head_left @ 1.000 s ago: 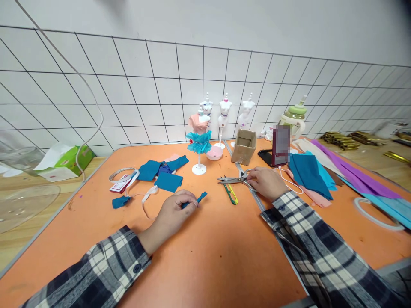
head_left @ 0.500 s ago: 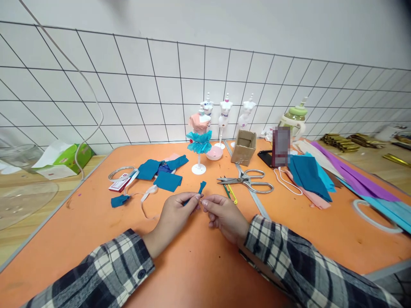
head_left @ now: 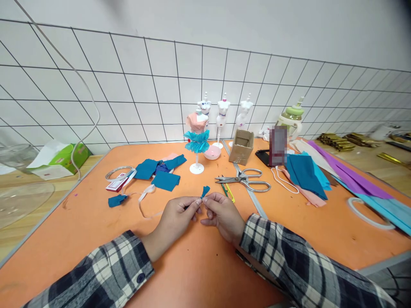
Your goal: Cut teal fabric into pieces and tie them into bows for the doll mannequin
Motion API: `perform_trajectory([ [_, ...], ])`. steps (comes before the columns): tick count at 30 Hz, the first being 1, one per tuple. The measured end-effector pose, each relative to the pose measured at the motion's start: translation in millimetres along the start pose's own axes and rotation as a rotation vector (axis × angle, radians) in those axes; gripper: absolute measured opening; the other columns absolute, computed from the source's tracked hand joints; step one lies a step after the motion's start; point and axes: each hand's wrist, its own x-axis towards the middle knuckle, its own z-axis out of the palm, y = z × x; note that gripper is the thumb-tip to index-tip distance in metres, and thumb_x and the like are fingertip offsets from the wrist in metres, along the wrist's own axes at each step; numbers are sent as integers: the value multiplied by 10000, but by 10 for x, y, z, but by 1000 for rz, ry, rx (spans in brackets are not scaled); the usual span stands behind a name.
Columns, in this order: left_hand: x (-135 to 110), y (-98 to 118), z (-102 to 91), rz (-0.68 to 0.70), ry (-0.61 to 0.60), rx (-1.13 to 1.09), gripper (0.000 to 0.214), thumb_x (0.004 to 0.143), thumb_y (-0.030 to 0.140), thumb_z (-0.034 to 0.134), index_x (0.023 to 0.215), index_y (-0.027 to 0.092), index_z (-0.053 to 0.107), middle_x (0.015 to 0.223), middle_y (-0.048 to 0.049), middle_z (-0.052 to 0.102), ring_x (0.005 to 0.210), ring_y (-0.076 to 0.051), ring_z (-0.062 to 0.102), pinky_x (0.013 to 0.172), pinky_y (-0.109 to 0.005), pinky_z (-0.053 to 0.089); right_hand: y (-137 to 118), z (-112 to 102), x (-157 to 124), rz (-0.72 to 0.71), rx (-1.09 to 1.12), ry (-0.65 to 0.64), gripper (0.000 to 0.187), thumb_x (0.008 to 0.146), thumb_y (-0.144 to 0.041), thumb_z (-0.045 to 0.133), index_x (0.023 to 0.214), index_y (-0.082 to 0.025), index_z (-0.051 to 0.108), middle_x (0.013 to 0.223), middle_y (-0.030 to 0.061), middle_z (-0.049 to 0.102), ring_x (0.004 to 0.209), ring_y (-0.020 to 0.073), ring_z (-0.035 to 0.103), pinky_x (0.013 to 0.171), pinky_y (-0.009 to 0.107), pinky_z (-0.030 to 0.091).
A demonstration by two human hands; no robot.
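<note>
A small strip of dark teal crepe paper (head_left: 206, 190) is gathered between my hands, its flared end sticking up past the fingertips. My left hand (head_left: 180, 216) is closed in a pinch around its lower part. Thumb and fingers of my right hand (head_left: 223, 212) pinch right by the gathered neck; whether they also hold something thin there is too small to tell. Just beyond stands a mini dress form (head_left: 197, 139) in a peach top and ruffled turquoise skirt. Metal scissors (head_left: 245, 179) lie open to the right, over a yellow-green pair of thin tools (head_left: 230, 192).
Teal paper pieces (head_left: 166, 181), a tape roll (head_left: 118, 173) and white ribbon (head_left: 146, 192) lie left. Behind stand a pink bowl (head_left: 212, 152), a cardboard box (head_left: 242, 147), bare dress forms (head_left: 222, 112) and a bottle (head_left: 290, 119). Coloured paper sheets (head_left: 303, 173) spread on the right.
My right fingers have moved up against the paper's gathered neck. The flared end has shifted slightly right and tilted. The camera view has shifted a little.
</note>
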Motion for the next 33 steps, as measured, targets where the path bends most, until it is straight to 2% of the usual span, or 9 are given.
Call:
perform_trajectory([
  [6, 8, 38, -7, -7, 23, 105, 367, 922, 389, 477, 689, 176, 664, 557, 21, 583, 542, -129, 567, 547, -212, 415, -24, -34, -5, -7, -24, -31, 426, 581, -475, 812, 770, -177, 573, 497, -91, 468, 483, 56, 398, 516, 266, 552],
  [12, 32, 58, -29, -19, -28, 88, 345, 917, 391, 477, 715, 181, 661, 538, 40, 534, 499, -124, 508, 509, -217, 388, -37, -64, -4, 73, 6, -81, 445, 571, -468, 832, 784, -165, 587, 550, -88, 471, 493, 45, 394, 530, 272, 559],
  [15, 21, 75, -29, 44, -42, 113, 348, 940, 384, 445, 763, 189, 673, 572, 34, 556, 568, -139, 539, 560, -222, 414, -30, -52, 1, 80, 36, -50, 471, 536, -463, 850, 760, -168, 559, 593, -93, 471, 490, 35, 384, 525, 275, 565],
  [19, 5, 70, -19, 117, -58, 153, 349, 964, 367, 398, 818, 193, 664, 775, -9, 676, 749, -167, 622, 699, -250, 471, -28, -40, 11, 61, 35, -3, 490, 517, -475, 850, 735, -177, 527, 579, -102, 454, 476, 36, 378, 511, 275, 566],
  [22, 22, 47, -21, 118, -7, 198, 342, 956, 355, 396, 809, 189, 656, 826, -29, 700, 801, -186, 645, 739, -272, 487, -30, -43, 4, 67, 26, -34, 482, 525, -469, 848, 759, -174, 547, 581, -101, 462, 475, 35, 387, 519, 276, 568],
  [25, 56, 25, -27, 64, 81, 265, 342, 938, 349, 416, 760, 184, 656, 755, -30, 702, 729, -193, 650, 678, -280, 492, -29, -41, -18, 69, 27, -82, 453, 559, -460, 842, 759, -170, 556, 603, -96, 481, 475, 28, 392, 550, 280, 576],
  [30, 68, -1, -8, 98, 137, 218, 240, 882, 294, 515, 950, 208, 728, 940, -34, 765, 849, -194, 697, 758, -277, 529, -7, -13, -26, 61, 72, -86, 478, 557, -469, 851, 803, -171, 570, 660, -93, 505, 485, 19, 406, 564, 273, 578],
  [33, 52, 5, 5, 109, 182, 199, 241, 873, 289, 540, 990, 214, 737, 971, -39, 770, 868, -193, 705, 793, -288, 543, 10, -1, -10, 56, 91, -59, 512, 526, -477, 866, 801, -172, 560, 670, -93, 505, 489, 18, 412, 556, 270, 576],
])
